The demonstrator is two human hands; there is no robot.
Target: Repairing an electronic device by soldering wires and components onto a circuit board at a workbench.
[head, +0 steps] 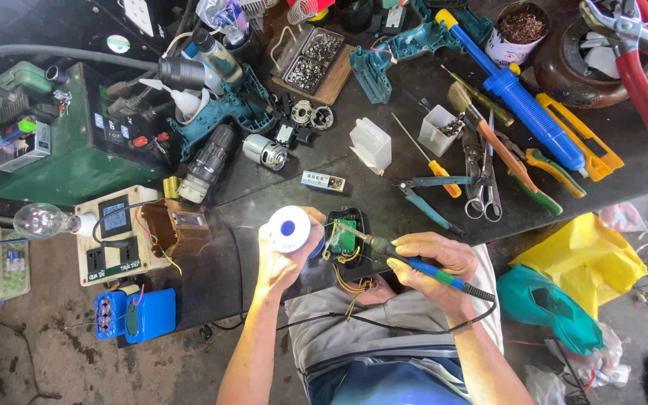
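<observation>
**Hot tip over a crowded little board**

Green circuit board [345, 234] sits in a black housing [354, 259] just below frame centre, at the near edge of the dark bench [414, 97]. Soldering iron [414, 264], blue handle, tip on the board. Right hand [433, 262] curled tight round the handle in a pen grip. Left hand [283, 255] wrapped round a solder spool [289, 229], feeding toward the tip; the wire itself is too thin to see.

Risks, as judged:
- Yellow wires [354, 286] trail off the housing right under the iron; a dip could scorch the insulation.
- Housing looks unclamped, so pressure could skid it.
- Iron's cord [384, 324] crosses the lap; a snag would jerk the tip.
- Left fingers close to the heat.
</observation>
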